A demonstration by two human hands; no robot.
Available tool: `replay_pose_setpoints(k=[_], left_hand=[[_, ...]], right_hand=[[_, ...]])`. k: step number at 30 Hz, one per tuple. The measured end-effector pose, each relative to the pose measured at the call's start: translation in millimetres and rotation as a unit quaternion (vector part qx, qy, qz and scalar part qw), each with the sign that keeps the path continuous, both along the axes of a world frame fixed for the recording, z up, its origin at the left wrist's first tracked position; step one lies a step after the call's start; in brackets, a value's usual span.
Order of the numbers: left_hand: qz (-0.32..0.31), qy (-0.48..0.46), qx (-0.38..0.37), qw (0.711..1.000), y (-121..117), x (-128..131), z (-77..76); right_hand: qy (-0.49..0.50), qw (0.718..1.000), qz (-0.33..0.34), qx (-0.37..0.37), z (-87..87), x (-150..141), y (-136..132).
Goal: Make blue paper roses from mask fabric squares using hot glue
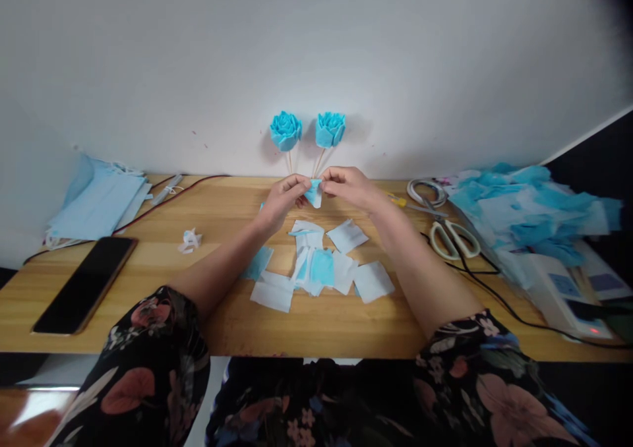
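Note:
Between my two hands is a small piece of blue and white fabric (314, 193), its lower end narrowing to a white tip. My left hand (285, 200) pinches its left side, and my right hand (346, 186) pinches the right side. Just behind them, two blue fabric roses (286, 130) on thin sticks stand against the wall; the lower ends of the sticks are hidden by my hands. Closer to me on the table, several cut squares of blue and white fabric (322, 267) lie loose, some overlapping.
A stack of blue face masks (99, 200) and a black phone (85, 285) lie at left, near a white scrap (190, 240). At right are scissors (453, 238), a wire coil (426, 193), a heap of fabric pieces (529, 203), a white device (564, 295) and black cables.

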State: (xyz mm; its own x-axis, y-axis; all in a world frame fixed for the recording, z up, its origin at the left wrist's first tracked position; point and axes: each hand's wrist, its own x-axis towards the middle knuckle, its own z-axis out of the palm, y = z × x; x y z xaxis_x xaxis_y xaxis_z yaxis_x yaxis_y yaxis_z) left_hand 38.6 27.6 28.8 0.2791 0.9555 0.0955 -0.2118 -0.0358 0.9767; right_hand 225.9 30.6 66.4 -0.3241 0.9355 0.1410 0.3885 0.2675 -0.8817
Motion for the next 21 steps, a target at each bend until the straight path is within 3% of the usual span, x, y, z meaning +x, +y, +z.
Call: replay_pose_setpoints(k=[8, 13, 17, 21], left_hand=[[0.020, -0.026, -0.014, 0.999, 2.7, -2.0, 0.7], [0.035, -0.060, -0.035, 0.997, 5.1, -2.4, 2.3], [0.036, -0.077, -0.047, 0.995, 4.6, -2.4, 4.1], [0.033, -0.104, -0.049, 0.993, 2.3, -2.7, 4.5]], right_hand=[[0.023, 1.000, -0.014, 0.013, 1.0, 1.0, 1.1], [-0.061, 0.976, -0.042, 0.206, 1.2, 3.2, 0.9], [-0.158, 0.924, 0.014, 0.348, -0.8, 1.6, -1.2], [-0.190, 0.891, 0.067, 0.407, -0.9, -1.2, -3.5]])
